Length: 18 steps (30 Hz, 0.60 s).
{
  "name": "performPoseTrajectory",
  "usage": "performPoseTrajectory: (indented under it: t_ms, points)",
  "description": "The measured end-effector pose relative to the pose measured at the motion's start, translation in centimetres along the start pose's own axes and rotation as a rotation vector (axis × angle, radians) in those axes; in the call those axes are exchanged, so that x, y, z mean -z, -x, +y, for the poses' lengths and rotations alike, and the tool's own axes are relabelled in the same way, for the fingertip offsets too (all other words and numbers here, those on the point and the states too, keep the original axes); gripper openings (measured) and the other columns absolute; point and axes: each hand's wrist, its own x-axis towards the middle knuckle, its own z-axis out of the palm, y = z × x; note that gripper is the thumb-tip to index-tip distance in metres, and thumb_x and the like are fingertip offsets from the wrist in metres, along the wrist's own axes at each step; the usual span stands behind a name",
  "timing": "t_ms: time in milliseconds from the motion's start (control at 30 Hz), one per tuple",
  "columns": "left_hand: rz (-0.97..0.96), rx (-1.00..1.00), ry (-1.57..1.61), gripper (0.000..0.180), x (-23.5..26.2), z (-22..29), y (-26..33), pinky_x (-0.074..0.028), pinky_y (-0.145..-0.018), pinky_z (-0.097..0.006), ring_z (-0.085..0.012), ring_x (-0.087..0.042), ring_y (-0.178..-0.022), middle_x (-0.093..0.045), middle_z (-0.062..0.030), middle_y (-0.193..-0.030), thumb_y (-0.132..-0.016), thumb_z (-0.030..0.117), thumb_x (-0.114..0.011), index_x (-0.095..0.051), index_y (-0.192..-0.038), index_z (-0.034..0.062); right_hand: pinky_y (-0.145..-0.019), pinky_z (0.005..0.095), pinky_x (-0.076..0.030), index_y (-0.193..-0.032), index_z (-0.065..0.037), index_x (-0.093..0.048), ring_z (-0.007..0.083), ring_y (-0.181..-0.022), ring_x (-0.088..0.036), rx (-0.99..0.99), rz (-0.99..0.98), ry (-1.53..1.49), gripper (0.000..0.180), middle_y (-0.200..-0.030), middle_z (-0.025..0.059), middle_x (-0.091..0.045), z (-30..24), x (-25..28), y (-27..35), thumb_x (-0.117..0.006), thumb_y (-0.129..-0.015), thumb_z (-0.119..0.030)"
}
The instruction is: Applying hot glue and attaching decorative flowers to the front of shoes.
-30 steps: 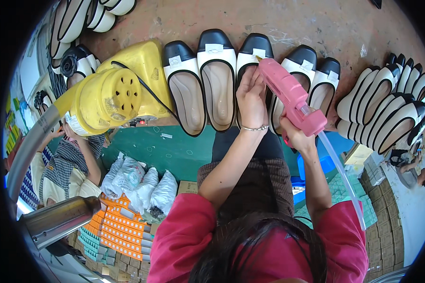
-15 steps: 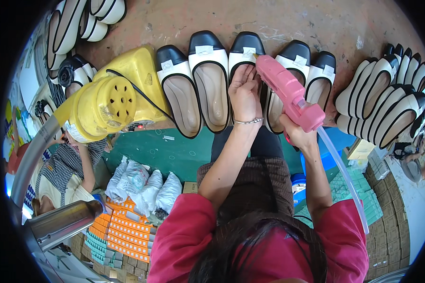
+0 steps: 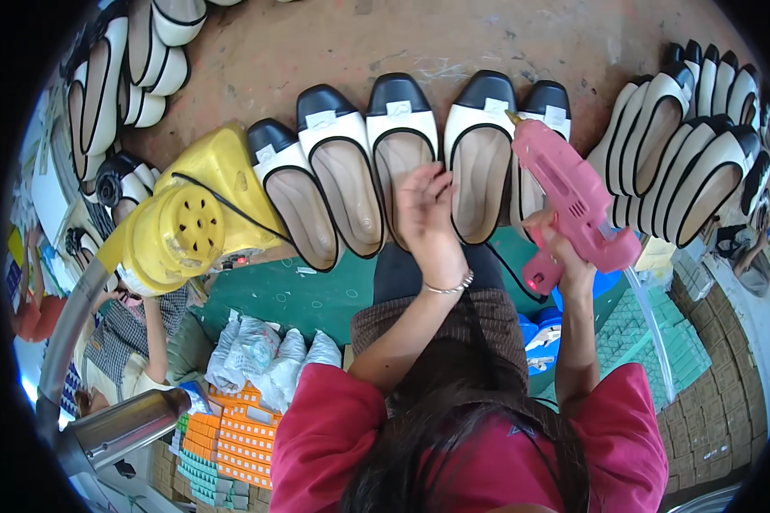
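A row of white flats with black toe caps and black trim lies on the brown tabletop [image 3: 359, 51], each with a small white tab below its toe cap. My right hand [image 3: 566, 250] grips a pink glue gun [image 3: 565, 171], its brass nozzle at the gap between the fourth shoe [image 3: 479, 162] and the fifth shoe [image 3: 543, 107], close to the fourth one's tab. Over the heel half of the third shoe [image 3: 400, 98], my left hand [image 3: 426, 205] is slightly blurred, with loosely bent fingers apart and nothing seen in them. A clear glue stick [image 3: 650, 325] trails from the gun's back.
To the left stands a yellow blower-like machine [image 3: 184, 222] with a black cord and a grey pipe [image 3: 64, 316]. Stacked flats [image 3: 693, 171] crowd the right side, more [image 3: 103, 103] the far left. Another person's arm [image 3: 154, 338] shows beyond the machine. White bags [image 3: 257, 350] rest below.
The glue gun has moved right from the third shoe's tab and turned. My left hand has drawn back from beside that tab toward the heel. The whole view has shifted somewhat.
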Motion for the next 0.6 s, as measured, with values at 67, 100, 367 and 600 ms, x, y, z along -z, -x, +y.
performPoseTrajectory:
  t_ms: [67,100,367,600]
  points:
    - [-0.087,0.102,-0.127,0.041,-1.6,-1.0,0.6,-0.042,-0.096,-0.032,-0.0222,-0.054,-0.110,-0.051,-0.0146,-0.123,-0.085,-0.006,-0.046,-0.044,-0.126,-0.0039,-0.059,0.0246,-0.042,-0.088,-0.001,-0.064,0.0072,-0.067,-0.053,-0.030,0.096,0.143,0.011,-0.075,0.0008,-0.060,1.5,0.9,-0.5,-0.065,-0.082,-0.010]
    - [-0.117,0.186,-0.110,0.040,-2.5,-1.9,0.4,-0.042,-0.095,-0.029,-0.0202,-0.054,-0.108,-0.051,-0.0128,-0.122,-0.085,-0.007,-0.046,-0.044,-0.125,-0.0041,-0.059,0.0246,-0.042,-0.088,-0.001,-0.064,0.0072,-0.067,-0.053,-0.033,0.106,0.142,0.011,-0.075,0.0008,-0.060,2.3,1.1,-0.6,-0.065,-0.082,-0.010]
    - [-0.159,0.352,0.109,0.033,-5.5,-4.6,-3.6,-0.045,-0.090,-0.026,-0.0157,-0.056,-0.105,-0.056,-0.0107,-0.114,-0.082,-0.011,-0.037,-0.047,-0.113,-0.0046,-0.053,0.0250,-0.040,-0.084,-0.003,-0.061,0.0069,-0.061,-0.052,0.148,0.122,0.363,0.009,-0.070,-0.0014,-0.057,3.7,0.3,-1.9,-0.068,-0.079,-0.004]
    - [-0.170,0.348,0.147,0.043,-4.8,-4.6,-3.8,-0.042,-0.100,-0.032,-0.0219,-0.054,-0.112,-0.055,-0.0169,-0.117,-0.076,-0.014,-0.033,-0.049,-0.116,-0.0081,-0.053,0.0253,-0.041,-0.084,-0.003,-0.061,0.0073,-0.059,-0.052,0.151,0.120,0.353,0.009,-0.067,-0.0012,-0.056,3.7,0.6,-1.9,-0.068,-0.078,-0.005]
